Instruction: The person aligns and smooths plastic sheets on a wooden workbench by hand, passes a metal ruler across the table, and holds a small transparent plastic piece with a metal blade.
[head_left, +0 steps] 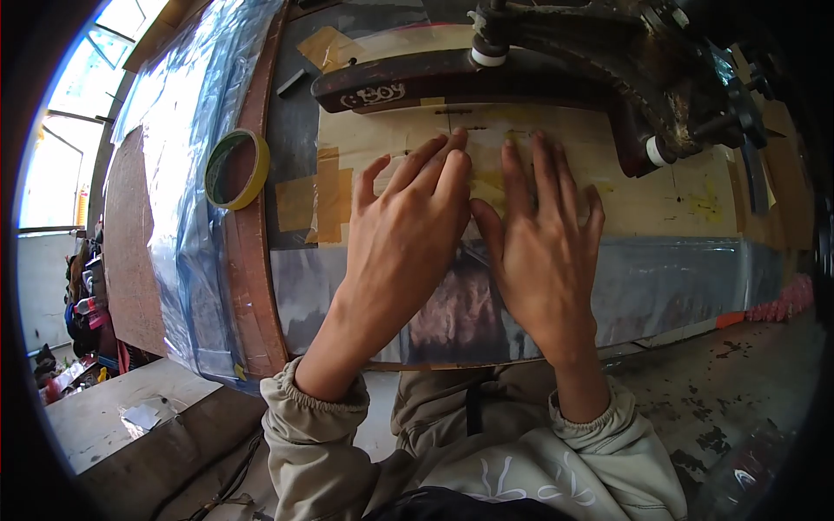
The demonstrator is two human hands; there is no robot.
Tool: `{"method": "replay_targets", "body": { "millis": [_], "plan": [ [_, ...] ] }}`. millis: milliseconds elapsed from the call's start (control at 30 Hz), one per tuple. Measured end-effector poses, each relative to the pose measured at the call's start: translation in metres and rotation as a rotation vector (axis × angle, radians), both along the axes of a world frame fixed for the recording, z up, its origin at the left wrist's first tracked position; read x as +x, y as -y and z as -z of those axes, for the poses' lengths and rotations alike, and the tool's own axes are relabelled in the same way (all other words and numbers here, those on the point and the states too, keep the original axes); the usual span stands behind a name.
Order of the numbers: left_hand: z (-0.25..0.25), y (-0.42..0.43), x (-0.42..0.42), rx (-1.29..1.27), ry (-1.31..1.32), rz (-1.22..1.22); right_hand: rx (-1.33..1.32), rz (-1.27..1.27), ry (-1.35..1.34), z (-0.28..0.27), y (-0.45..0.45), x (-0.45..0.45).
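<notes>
My left hand (408,204) lies palm down on a pale, tape-marked sheet (643,195), its fingers bent and pointing away from me. Beside it, my right hand (547,226) rests flat on the same sheet with its fingers spread. Neither hand holds anything that shows; what lies under the palms is hidden. A dark bar with white writing (400,82) crosses just beyond the fingertips. Strips of brown tape (328,195) run along the left part of the sheet. Nearer to me, a glossy plastic-covered strip (643,278) lies along the front edge.
A yellow tape roll (237,169) stands at the left by a brown board edge (261,295). Clear plastic film (195,113) covers the board farther left. A dark metal machine arm (599,43) reaches over from the upper right. A pink fuzzy item (782,300) is at the right.
</notes>
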State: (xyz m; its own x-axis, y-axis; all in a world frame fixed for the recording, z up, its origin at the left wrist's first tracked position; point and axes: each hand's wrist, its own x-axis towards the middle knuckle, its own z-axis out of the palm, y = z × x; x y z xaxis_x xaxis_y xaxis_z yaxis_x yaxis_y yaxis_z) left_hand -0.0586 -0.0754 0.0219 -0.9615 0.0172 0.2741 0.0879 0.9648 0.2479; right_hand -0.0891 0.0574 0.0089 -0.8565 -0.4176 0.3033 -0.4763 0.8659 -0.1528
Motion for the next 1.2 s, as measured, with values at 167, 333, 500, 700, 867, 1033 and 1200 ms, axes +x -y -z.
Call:
{"method": "replay_targets", "body": {
  "millis": [167,333,500,700,867,1033,1200],
  "plan": [
    [-0.0020,0.0010,-0.0023,0.008,0.010,0.010,-0.035,0.008,-0.013,0.0032,0.0028,-0.0008],
    [-0.0008,0.0009,-0.0034,0.017,0.003,0.007,-0.062,0.006,-0.016,0.0060,0.0043,-0.0020],
    [0.0033,-0.0004,-0.0035,-0.027,-0.079,0.015,-0.057,0.013,0.005,0.0066,0.0050,-0.0034],
    [0.0003,-0.0009,-0.0012,-0.001,-0.087,0.071,-0.053,0.013,0.015,0.0072,0.0040,-0.0045],
    [0.0005,-0.0020,-0.0011,0.023,-0.056,0.068,-0.051,0.015,0.051,0.0061,0.0048,-0.0056],
    [0.0018,-0.0015,-0.0012,0.048,-0.031,0.075,-0.050,0.026,0.071,0.0069,0.0064,-0.0066],
    [0.0007,-0.0005,-0.0012,0.053,-0.006,0.086,-0.065,0.051,0.006,0.0073,0.0105,-0.0067]
  ]
}}
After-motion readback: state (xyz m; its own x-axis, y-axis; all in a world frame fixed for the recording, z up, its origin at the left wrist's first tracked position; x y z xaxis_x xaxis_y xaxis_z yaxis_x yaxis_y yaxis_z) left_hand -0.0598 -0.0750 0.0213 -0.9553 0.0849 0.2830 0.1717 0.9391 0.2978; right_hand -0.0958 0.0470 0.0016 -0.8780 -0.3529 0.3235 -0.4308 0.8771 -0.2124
